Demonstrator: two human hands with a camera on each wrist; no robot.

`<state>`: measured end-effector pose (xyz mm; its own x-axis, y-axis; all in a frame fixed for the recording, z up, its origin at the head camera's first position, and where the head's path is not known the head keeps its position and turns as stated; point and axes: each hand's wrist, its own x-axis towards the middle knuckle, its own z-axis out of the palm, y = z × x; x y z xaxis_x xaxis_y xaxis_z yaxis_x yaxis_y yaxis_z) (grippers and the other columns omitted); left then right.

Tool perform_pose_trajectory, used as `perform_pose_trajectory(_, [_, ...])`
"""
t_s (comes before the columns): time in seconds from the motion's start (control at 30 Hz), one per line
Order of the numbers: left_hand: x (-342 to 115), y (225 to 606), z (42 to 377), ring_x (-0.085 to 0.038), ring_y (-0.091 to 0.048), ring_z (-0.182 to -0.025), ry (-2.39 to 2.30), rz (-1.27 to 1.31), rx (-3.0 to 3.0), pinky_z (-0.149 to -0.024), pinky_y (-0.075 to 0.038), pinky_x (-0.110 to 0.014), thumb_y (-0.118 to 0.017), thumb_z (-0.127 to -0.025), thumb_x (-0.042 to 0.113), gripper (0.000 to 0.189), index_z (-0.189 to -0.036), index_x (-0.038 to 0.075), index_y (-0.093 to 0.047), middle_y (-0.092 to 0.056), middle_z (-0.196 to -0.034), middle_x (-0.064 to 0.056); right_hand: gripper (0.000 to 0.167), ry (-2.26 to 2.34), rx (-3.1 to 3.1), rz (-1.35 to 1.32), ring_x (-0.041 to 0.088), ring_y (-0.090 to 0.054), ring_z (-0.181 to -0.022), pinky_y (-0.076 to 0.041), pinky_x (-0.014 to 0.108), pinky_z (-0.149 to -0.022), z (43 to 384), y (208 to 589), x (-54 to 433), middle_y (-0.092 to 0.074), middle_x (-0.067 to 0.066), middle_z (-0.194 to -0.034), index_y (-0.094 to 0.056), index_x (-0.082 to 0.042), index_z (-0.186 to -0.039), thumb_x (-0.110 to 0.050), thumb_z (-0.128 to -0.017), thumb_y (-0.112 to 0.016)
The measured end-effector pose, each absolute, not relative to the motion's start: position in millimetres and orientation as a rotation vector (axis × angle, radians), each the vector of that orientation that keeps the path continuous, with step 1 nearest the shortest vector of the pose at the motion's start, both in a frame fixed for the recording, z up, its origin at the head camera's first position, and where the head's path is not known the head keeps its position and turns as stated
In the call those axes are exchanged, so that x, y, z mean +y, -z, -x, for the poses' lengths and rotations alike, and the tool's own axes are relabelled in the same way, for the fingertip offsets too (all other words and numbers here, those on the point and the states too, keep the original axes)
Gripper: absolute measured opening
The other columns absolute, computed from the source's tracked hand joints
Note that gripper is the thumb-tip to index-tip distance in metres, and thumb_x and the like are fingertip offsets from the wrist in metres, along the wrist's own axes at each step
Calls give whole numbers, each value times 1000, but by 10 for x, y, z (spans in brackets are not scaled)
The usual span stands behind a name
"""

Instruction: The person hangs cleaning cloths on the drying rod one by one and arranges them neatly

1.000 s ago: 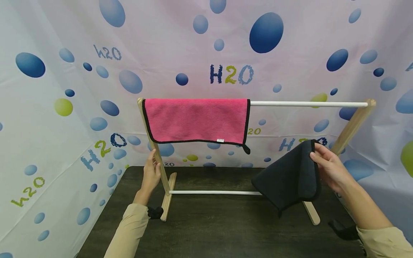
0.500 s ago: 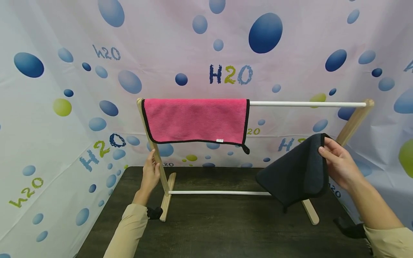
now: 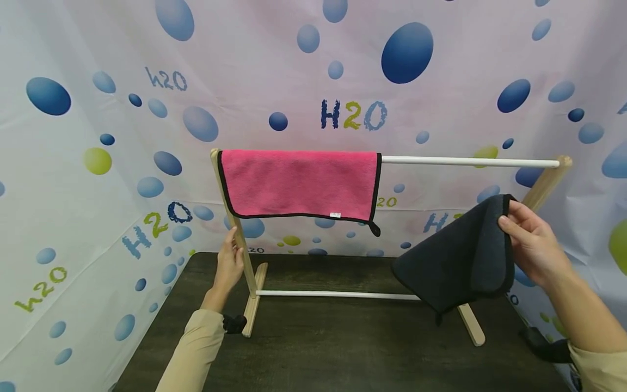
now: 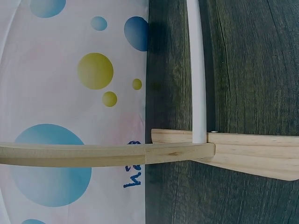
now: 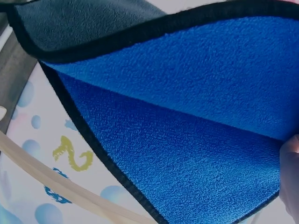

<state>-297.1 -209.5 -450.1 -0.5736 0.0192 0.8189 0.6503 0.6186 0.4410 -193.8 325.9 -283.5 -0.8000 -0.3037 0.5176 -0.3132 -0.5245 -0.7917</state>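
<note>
A folded towel [image 3: 455, 256], dark grey outside with black edging, hangs from my right hand [image 3: 536, 245], whose thumb and fingers pinch its upper right edge. The right wrist view shows the towel's bright blue inner side [image 5: 177, 121] with part of my right hand [image 5: 290, 172] at the frame edge. My left hand [image 3: 229, 264] holds the left wooden post [image 3: 247, 267] of a drying rack at about mid-height, out of sight in the left wrist view. A pink towel [image 3: 299, 185] with black edging drapes over the left part of the rack's white top bar [image 3: 470, 161].
The rack's right post [image 3: 546, 182] stands behind the dark towel. A white lower bar [image 3: 338, 294] joins the wooden feet [image 3: 472, 325] on the dark wooden table [image 3: 313, 348]. Behind hangs a curtain [image 3: 245, 65] with bubbles and lettering.
My right hand has moved right and up, carrying the dark towel over in front of the right post. My left hand stays at the left post, and the pink towel has not moved.
</note>
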Motion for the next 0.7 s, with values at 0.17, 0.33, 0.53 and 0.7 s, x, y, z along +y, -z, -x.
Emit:
perform_pose_trajectory(0.17, [-2095,4491,2960,-50,-54,-95,966,532,-2015,-72,-50,-53,-48,-77,-26,65,-132,2,-28,-45,-109,-36,37,-2516,-1521,-1057,20,-65,-81,-54,26,-69,1949,2713,3243,-63,13,-96,-48,4,-119,12,-94,-22])
perform_pose_trajectory(0.33, [-2092,4492,2955,-51,-54,-96,967,523,-2030,-72,-49,-54,-48,-78,-26,65,-133,3,-27,-45,-110,-37,36,-2464,-1525,-1068,20,-65,-79,-54,26,-67,1939,2607,3225,-63,14,-94,-48,5,-119,14,-93,-24])
perform_pose_trajectory(0.53, [-2094,4495,2956,-51,-53,-95,963,520,-2030,-72,-49,-54,-48,-78,-26,65,-133,3,-27,-45,-108,-36,34,-2398,-1502,-1104,20,-65,-79,-54,25,-66,1930,2492,3225,-63,16,-94,-47,8,-117,16,-92,-24])
perform_pose_trajectory(0.7, [-2090,4504,2959,-51,-53,-95,964,520,-2023,-71,-49,-54,-47,-78,-26,66,-134,3,-27,-45,-107,-36,35,-2352,-1502,-1094,21,-64,-81,-54,25,-66,1920,2403,3219,-63,16,-97,-46,9,-119,16,-92,-25])
